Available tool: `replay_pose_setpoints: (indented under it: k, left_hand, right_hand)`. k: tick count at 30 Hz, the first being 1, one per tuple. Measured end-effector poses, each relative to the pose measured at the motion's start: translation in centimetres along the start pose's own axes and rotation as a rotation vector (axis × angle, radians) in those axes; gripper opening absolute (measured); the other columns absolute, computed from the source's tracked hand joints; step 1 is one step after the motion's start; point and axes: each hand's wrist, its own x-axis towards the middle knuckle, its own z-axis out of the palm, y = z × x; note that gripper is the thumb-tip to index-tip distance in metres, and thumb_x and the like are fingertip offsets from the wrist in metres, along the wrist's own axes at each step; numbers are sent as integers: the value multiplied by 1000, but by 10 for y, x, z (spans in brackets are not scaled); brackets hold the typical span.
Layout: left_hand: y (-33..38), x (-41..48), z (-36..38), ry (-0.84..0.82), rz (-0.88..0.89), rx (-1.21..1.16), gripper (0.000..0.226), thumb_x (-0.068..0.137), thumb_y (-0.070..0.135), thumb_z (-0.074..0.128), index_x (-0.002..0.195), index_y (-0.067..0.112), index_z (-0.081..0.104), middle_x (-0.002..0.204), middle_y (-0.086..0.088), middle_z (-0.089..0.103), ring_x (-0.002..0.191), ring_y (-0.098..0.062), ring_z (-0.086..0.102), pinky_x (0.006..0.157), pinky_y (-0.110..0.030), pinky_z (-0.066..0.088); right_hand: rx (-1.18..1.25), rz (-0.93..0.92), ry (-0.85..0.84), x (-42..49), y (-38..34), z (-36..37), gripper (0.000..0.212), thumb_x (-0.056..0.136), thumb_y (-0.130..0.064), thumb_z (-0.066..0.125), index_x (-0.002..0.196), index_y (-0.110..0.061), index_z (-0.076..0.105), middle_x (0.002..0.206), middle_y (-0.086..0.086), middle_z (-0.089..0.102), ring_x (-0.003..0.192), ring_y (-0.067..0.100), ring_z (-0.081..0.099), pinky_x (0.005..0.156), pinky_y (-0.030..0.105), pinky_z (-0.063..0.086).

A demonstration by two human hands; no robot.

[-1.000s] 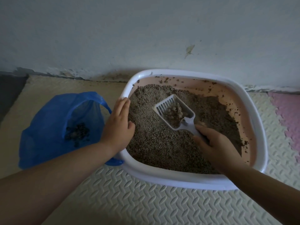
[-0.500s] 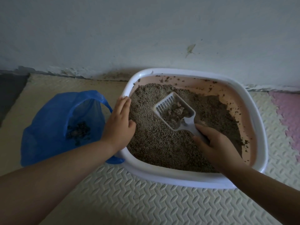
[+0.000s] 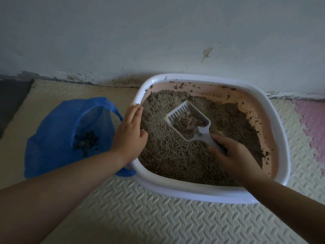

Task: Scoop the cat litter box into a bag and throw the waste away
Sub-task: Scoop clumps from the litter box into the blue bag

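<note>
**Scoop loaded over the litter, hardly moved in the last second**

The litter box, white-rimmed with a pink inside, sits on a ribbed floor mat against the wall. It has not shifted. Grey litter fills most of it.

Just beside its left wall stands the blue bag, mouth open, in the same place as a second ago. Dark waste already lies in its bottom.

Your two hands are apart. Your left hand still rests flat on the box's left rim, fingers straight, thumb hanging over the litter. Your right hand is curled round the handle of the white scoop, as it was.

The scoop has kept its place over the middle of the litter, slotted end pointing away from you. The clump in it now sits lower, nearer the handle end, with less loose grain round it. That suggests you are sifting, and this load is probably ready to go to the bag.

The handle is hidden inside your right hand. Your left forearm covers the bag's near right corner. In this dim light it is unclear whether the scoop touches the litter or is held clear of it. No bin is in view.
</note>
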Motion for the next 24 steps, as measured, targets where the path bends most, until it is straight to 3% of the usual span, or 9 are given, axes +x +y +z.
replay_pose_setpoints:
  k: [3, 5, 7, 11, 16, 20, 24]
  left_hand:
    - [0, -1, -4, -21, 2, -14, 62, 96, 16, 44, 151, 14, 16, 159, 6, 4, 145, -9, 3, 114, -29, 18]
    - [1, -4, -15, -19, 22, -27, 60, 96, 18, 44, 150, 16, 19, 158, 8, 9, 141, -11, 19, 105, -26, 32]
    - [0, -7, -32, -1, 70, -25, 56, 96, 18, 46, 149, 18, 25, 155, 9, 17, 135, -6, 27, 97, -21, 33]
    - [-23, -17, -75, 78, 178, 171, 49, 90, 14, 57, 137, 14, 46, 150, 2, 32, 141, -13, 24, 107, -30, 30]
    - [-62, -39, -111, 71, 56, 349, 31, 83, 15, 68, 114, 15, 64, 150, -5, 34, 143, -22, 23, 105, -42, 36]
    - [-77, -50, -124, 60, -7, 396, 32, 84, 15, 68, 116, 15, 65, 147, -7, 39, 140, -24, 29, 106, -43, 35]
    - [-85, -55, -131, 60, -54, 387, 38, 87, 16, 63, 125, 15, 59, 133, -2, 51, 122, -22, 47, 95, -32, 40]
  right_hand:
    - [32, 12, -25, -1, -5, 2, 38, 92, -25, 60, 130, -25, 56, 62, -7, 55, 49, 2, 49, 46, 16, 34]
    - [31, 0, -46, -1, -10, 1, 39, 91, -26, 62, 130, -28, 54, 69, -11, 58, 53, -1, 53, 49, 13, 38]
    - [29, -28, -69, 0, -17, 0, 37, 89, -28, 64, 124, -34, 53, 77, -13, 61, 60, 1, 57, 51, 17, 44]
    - [92, -76, -89, 4, -38, 3, 27, 87, -29, 65, 105, -43, 50, 80, -9, 63, 63, 10, 60, 57, 31, 49]
    - [116, -143, -213, 16, -72, 16, 23, 88, -27, 65, 104, -39, 54, 78, -6, 61, 56, 12, 56, 49, 24, 43]
    - [87, -189, -306, 32, -96, 33, 20, 87, -26, 67, 100, -38, 58, 73, -5, 61, 54, 10, 55, 48, 22, 41]
    - [5, -242, -365, 48, -118, 50, 18, 86, -28, 68, 102, -36, 62, 69, -8, 62, 54, 4, 56, 48, 19, 42]
